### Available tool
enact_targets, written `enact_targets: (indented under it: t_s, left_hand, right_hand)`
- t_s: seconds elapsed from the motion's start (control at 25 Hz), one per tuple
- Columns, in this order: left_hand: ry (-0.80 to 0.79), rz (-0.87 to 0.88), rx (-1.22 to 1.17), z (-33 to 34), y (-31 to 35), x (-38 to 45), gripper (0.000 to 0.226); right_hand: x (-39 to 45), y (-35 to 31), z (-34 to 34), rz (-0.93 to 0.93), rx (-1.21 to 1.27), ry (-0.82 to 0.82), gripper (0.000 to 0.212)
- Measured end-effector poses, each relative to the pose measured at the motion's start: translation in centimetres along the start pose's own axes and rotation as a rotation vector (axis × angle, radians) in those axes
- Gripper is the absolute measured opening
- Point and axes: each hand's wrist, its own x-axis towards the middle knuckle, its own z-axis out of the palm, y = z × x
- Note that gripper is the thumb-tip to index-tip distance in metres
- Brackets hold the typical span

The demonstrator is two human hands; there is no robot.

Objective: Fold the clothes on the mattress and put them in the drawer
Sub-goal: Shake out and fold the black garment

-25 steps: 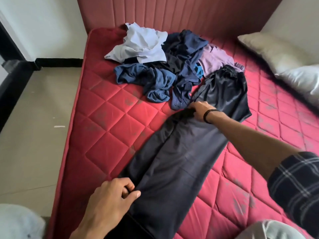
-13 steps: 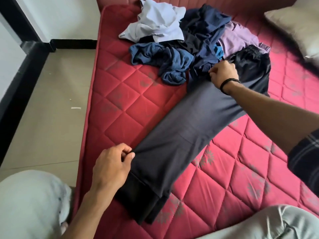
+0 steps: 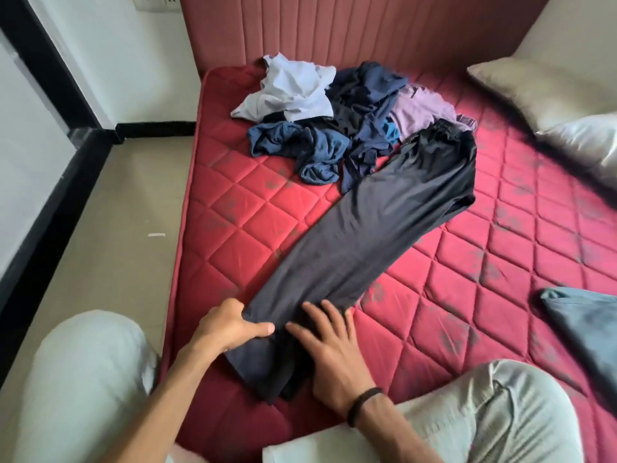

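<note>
- Dark trousers (image 3: 364,235): laid lengthwise, legs together, on the red mattress (image 3: 500,295), waistband far, hems near me.
- My left hand (image 3: 230,325) pinches the near-left leg edge; my right hand (image 3: 329,349) rests flat, fingers spread, on the hem end.
- Unfolded pile (image 3: 334,118): touching the waistband's far left.
- Risk, as I judge it: lifting the hems unevenly may skew the stacked legs or snag the pile.

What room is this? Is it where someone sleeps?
Most likely a bedroom. There is a red quilted mattress against a padded headboard, pillows at the side, and a pile of clothes waiting to be folded.
</note>
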Motion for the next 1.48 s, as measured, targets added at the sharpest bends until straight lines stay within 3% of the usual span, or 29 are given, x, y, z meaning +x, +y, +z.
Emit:
enact_targets:
  t_s: [0.08,0.24,0.32,0.4,0.48,0.56,0.68,0.76,0.84,0.92,0.96,1.04,1.16,1.2,1.28,1.36,1.48]
  left_hand:
    - [-0.096,0.06,-0.098,-0.3,-2.7,-0.8,0.101]
    - [-0.349,0.23,-0.424,-5.0,-3.7,-10.5,0.048]
    - [-0.347,0.291,-0.61,-6.8,-2.8,-13.7,0.052]
    - [-0.267,0.373,-0.751,-8.7,-0.7,-14.5,0.057]
    - [-0.241,0.421,-0.838,-9.5,3.3,-14.1,0.053]
    - [-0.241,0.432,-0.947,-9.9,9.1,-12.5,0.058]
    - [-0.48,0.398,-1.152,-9.8,19.2,-10.2,0.021]
    - [-0.541,0.435,-1.047,-9.5,26.2,-7.8,0.017]
    - [-0.546,0.512,-0.936,-9.4,32.4,-5.5,0.018]
    - [-0.523,0.582,-0.858,-9.3,37.0,-3.1,0.029]
    - [-0.509,0.628,-0.844,-9.1,38.8,-1.1,0.041]
    - [-0.352,0.732,-0.782,-7.9,40.6,3.2,0.057]
    - [0.174,0.728,-0.341,-4.1,36.5,10.5,0.041]
    - [0.274,0.672,-0.159,-2.5,33.0,12.4,0.036]
    - [0.357,0.573,0.053,0.0,25.1,14.3,0.04]
    - [0.412,0.495,0.06,1.4,19.5,14.7,0.045]
    - [0.439,0.48,0.058,2.4,18.0,14.2,0.046]
  right_hand:
    - [0.1,-1.3,-1.4,-0.08,-0.076,-0.064,0.081]
    - [-2.5,-4.4,-2.7,-0.247,0.012,0.045,0.084]
    - [-2.9,-7.0,-3.5,-0.291,0.101,0.191,0.071]
    - [-1.6,-8.7,-5.1,-0.244,0.26,0.353,0.046]
    - [0.3,-8.6,-8.0,-0.149,0.392,0.502,0.025]
    - [1.8,-6.4,-11.7,-0.083,0.488,0.548,0.028]
    - [3.7,-2.8,-16.1,-0.005,0.642,0.564,0.094]
    - [6.2,0.3,-17.8,0.087,0.653,0.661,0.115]
    - [9.6,4.5,-19.1,0.204,0.682,0.811,0.098]
    - [13.1,10.3,-20.5,0.292,0.724,1.002,0.066]
    - [15.2,13.8,-20.7,0.373,0.765,1.052,0.051]
    - [19.3,22.6,-19.0,0.598,0.822,0.988,0.036]
    - [19.5,31.0,-13.4,0.939,0.931,0.701,0.074]
    - [17.4,30.8,-11.4,1.01,0.93,0.628,0.077]
    - [12.3,28.0,-7.6,1.007,0.796,0.651,0.052]
    - [9.3,23.7,-6.2,0.977,0.673,0.569,0.047]
    - [7.9,17.6,-5.1,0.978,0.631,0.375,0.057]
